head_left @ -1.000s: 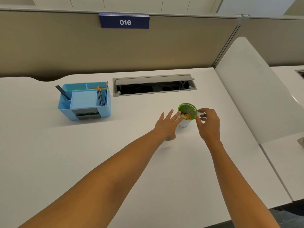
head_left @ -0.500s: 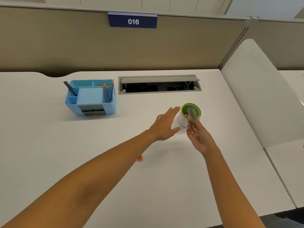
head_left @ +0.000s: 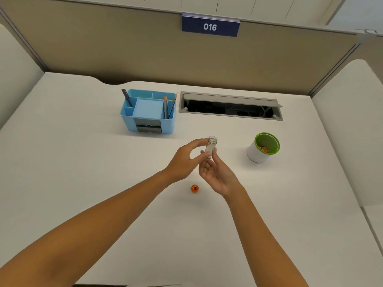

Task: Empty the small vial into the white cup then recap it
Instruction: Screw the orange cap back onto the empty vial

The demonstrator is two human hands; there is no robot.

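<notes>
R hand [head_left: 219, 175] palm-up, fingertips pinching open vial [head_left: 211, 147] upright; L hand [head_left: 184, 160] thumb+index at vial, prob. touching; cap [head_left: 194, 188] on desk [head_left: 83, 183].

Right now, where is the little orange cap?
In the head view the orange cap lies loose on the white desk, just below both hands, between the forearms.

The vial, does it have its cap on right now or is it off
Off. The vial, held by both hands, shows an open rim, and the orange cap lies on the desk nearer the person.
</notes>
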